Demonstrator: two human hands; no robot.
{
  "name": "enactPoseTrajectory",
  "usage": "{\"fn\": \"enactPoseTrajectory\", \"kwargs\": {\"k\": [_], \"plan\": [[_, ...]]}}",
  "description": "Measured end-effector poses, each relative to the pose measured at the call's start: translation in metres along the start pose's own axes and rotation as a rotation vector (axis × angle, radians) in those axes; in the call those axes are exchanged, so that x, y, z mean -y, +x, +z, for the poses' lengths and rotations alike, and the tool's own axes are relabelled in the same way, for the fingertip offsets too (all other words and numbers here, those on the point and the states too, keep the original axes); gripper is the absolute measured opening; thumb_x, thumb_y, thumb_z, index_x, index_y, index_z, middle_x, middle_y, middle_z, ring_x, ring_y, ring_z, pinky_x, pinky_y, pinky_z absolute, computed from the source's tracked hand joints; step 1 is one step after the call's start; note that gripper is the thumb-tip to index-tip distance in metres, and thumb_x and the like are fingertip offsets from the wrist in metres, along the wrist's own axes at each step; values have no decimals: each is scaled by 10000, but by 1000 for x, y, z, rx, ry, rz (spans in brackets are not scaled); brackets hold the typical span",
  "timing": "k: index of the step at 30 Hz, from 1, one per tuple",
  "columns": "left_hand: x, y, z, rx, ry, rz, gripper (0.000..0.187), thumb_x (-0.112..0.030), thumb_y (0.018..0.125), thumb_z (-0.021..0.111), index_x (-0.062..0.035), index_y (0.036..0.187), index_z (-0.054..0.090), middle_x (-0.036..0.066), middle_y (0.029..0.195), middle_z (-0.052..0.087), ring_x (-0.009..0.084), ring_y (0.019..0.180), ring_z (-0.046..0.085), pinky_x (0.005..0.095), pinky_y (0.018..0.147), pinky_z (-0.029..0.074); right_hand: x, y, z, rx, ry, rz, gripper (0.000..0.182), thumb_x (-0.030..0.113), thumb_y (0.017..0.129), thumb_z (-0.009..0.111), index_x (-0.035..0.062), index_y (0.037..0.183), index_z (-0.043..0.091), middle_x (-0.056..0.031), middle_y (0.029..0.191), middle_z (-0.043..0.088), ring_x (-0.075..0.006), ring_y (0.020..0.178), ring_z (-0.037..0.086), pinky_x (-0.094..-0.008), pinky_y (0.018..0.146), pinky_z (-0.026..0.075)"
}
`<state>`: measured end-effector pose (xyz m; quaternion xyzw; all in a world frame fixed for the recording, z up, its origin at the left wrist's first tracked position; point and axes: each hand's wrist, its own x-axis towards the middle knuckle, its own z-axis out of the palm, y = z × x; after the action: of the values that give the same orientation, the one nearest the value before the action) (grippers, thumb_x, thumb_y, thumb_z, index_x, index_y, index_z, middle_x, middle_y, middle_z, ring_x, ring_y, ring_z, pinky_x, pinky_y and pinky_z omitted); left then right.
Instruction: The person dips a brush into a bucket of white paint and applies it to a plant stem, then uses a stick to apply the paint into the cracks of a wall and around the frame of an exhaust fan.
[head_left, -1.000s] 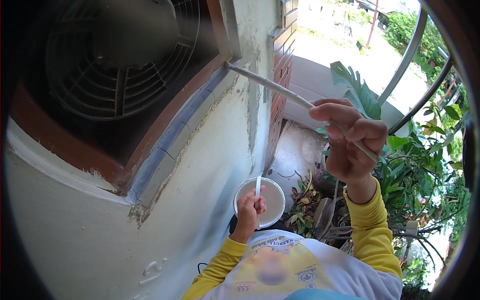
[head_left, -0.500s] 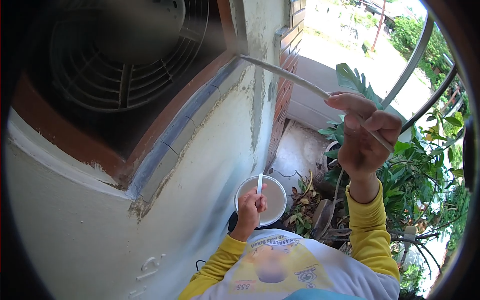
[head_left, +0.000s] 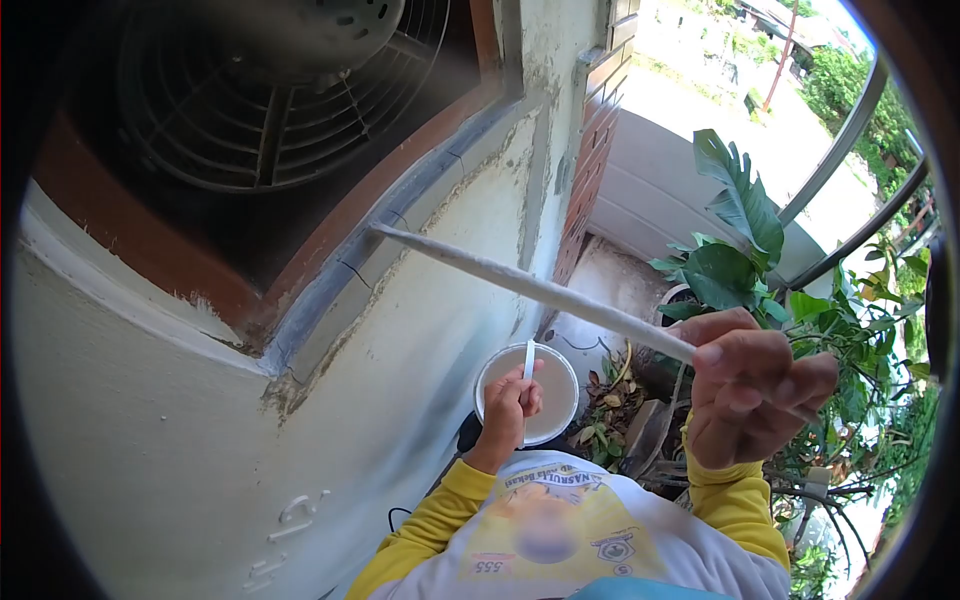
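Observation:
My right hand [head_left: 755, 390] is closed on one end of a long, thin, whitish stick [head_left: 540, 290] that narrows toward its far end. That tip reaches the grey-blue painted edging [head_left: 330, 270] below the window frame; whether it touches is hard to tell. Lower down, my left hand [head_left: 508, 412] is closed round the white strap-like handle of a round white bucket [head_left: 562, 385]. Inside the bucket is something pale, partly hidden by the hand. The brown window frame [head_left: 330, 210] runs just above the edging.
Behind the frame is a fan with a round wire grille [head_left: 270, 140]. A pale wall [head_left: 400, 380] with rough patches fills the left. Leafy plants [head_left: 740, 260], dry leaves [head_left: 605, 410] and curved metal bars [head_left: 835, 140] are on the right, and brick [head_left: 590, 170] lies beyond.
The stick's tip has moved down and left along the edging, from near the frame's corner. My right hand has lowered with it. My left hand still holds the bucket.

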<state>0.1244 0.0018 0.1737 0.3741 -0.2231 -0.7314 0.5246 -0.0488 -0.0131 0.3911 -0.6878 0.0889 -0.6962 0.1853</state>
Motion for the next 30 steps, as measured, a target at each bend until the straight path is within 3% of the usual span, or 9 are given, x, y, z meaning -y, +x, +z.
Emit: {"fn": "enactPoseTrajectory", "kwargs": {"k": [3,8,11,14,17,21,27,30], "plan": [[-3,-1,4,-14,13,-4,337,-81,879,407,63,1138,566,20,585,469,83,462,364,231,459,319,-33,-9,-32,-187,-55,74,189,21,952,426,90,1041,274,-258,994,603,-339,855,654,-426,723,588],[-1,1,3,-17,25,-8,342,-84,875,407,65,1141,562,19,580,465,87,466,367,238,465,319,-54,-18,-49,-299,-75,-3,186,42,954,428,81,1050,273,-277,1029,583,-336,947,636,-411,761,589],[1,0,0,-11,19,-19,349,-82,879,404,59,1162,552,17,591,471,78,465,359,225,463,320,-49,-35,-27,-238,-193,-57,200,66,954,447,88,1047,271,-283,1035,579,-331,912,646,-411,733,592],[1,1,1,-13,-1,-26,355,-83,890,401,46,1189,541,16,609,484,58,461,348,199,457,320,-17,-50,1,-5,-217,-51,238,105,958,447,115,978,210,-212,1010,591,-340,829,654,-400,660,589],[-1,1,3,-42,3,-22,350,-81,877,400,67,1155,554,25,599,468,90,466,358,243,470,319,4,-64,12,-99,-29,6,275,123,955,457,132,942,182,-187,999,588,-347,781,656,-384,637,593],[-2,3,2,-25,-14,-2,351,-81,877,394,67,1151,557,25,594,466,96,459,360,248,469,320,4,-63,-21,-322,-133,36,135,109,975,412,88,1074,323,-203,965,585,-311,692,639,-361,604,599],[-10,2,5,-24,15,31,368,-91,870,391,89,1149,550,24,591,463,101,451,353,252,474,325,34,-83,-108,-168,-173,227,161,22,957,405,63,1113,406,-255,931,568,-291,684,627,-345,594,595],[-18,5,7,-42,34,40,377,-94,861,389,98,1144,548,24,584,448,104,449,341,257,477,324,35,-100,-100,-56,-118,439,114,-4,938,430,45,1034,390,-241,914,572,-230,717,626,-332,617,590]]}}
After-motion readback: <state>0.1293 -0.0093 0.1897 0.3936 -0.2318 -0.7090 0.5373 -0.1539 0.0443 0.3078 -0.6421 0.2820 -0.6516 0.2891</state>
